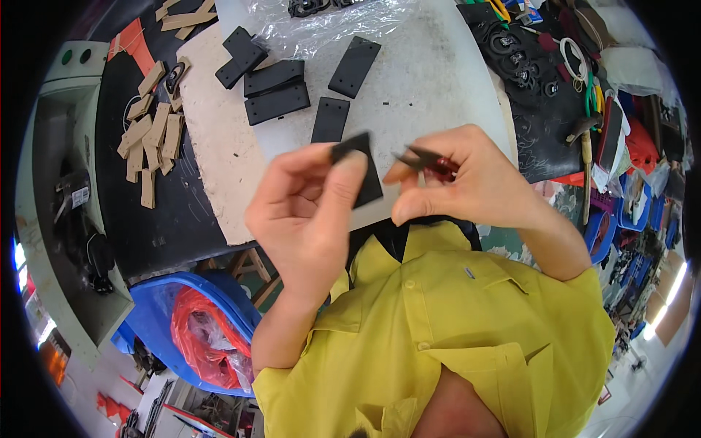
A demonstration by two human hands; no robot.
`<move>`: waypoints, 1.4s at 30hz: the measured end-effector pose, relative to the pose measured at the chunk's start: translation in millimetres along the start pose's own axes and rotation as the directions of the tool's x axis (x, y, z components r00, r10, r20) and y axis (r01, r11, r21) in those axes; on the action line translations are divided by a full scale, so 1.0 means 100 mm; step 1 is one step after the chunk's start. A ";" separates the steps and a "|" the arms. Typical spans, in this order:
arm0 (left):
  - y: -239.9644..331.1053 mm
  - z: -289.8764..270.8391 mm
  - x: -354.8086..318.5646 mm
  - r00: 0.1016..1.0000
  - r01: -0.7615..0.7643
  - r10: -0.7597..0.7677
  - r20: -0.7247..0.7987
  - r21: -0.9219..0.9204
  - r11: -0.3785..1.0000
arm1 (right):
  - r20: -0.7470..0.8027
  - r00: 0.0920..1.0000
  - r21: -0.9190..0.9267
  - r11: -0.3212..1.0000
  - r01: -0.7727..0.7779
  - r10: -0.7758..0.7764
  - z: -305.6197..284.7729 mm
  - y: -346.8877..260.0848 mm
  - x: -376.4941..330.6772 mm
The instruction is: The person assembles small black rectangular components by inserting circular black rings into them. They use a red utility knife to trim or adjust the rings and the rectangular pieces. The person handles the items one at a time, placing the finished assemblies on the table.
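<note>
In front of my chest, my left hand (307,197) pinches a flat black rectangular piece (371,171) between thumb and fingers, tilted upright and slightly blurred. Close by on its right, my right hand (467,175) is closed around small red-handled pliers (440,166). Their dark jaws point toward the black piece, with a small gap between. Whether they are pliers or cutters is hard to make out. Beyond my hands, more black rectangular pieces with small holes (354,67) lie on the pale work board (431,87), some overlapping. One black piece (331,119) lies just behind my left hand.
Tan wooden-looking strips (157,135) are heaped at the left. Clear plastic film (292,29) with dark parts lies at the far side. Dark buckle-like parts (515,58) and tools crowd the right. A blue bin (157,314) with red plastic bags stands below left.
</note>
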State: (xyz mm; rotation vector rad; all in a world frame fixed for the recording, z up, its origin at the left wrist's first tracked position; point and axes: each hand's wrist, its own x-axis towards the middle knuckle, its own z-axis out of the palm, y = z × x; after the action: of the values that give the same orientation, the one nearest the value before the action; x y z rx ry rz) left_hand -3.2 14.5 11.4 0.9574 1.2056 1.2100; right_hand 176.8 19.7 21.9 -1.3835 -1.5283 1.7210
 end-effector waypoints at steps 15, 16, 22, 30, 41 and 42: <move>0.04 -0.28 -0.01 0.957 0.289 -0.287 0.048 -0.022 0.957 | -0.236 0.870 -0.652 0.735 0.189 -0.433 0.09 -0.12 -0.06; 0.03 -0.28 -0.01 0.953 0.303 -0.302 0.031 -0.052 0.952 | -0.218 0.844 -0.718 0.666 0.201 -0.490 0.08 -0.13 -0.09; 0.03 -0.24 -0.07 0.939 0.337 -0.344 -0.003 -0.187 0.923 | -0.014 0.629 -0.843 0.348 0.411 -0.777 0.06 0.04 -0.15; 0.06 -0.15 -0.18 0.981 0.192 -0.191 -0.012 0.000 0.981 | -0.028 0.762 -0.784 0.487 0.385 -0.647 0.00 0.06 -0.18; -0.05 -0.14 -0.12 0.943 0.322 -0.330 0.050 -0.398 0.859 | -0.136 0.512 -0.796 0.401 0.453 -0.848 0.19 0.06 -0.03; -0.06 -0.14 -0.14 0.940 0.334 -0.332 0.083 -0.432 0.838 | -0.098 0.473 -0.813 0.344 0.470 -0.876 0.22 0.09 0.00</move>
State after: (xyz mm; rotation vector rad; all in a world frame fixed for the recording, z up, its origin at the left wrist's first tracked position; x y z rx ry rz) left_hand -15.7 -1.0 6.1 0.3882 0.9811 1.1273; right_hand 159.8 7.2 11.2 -1.0100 -2.0586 0.1035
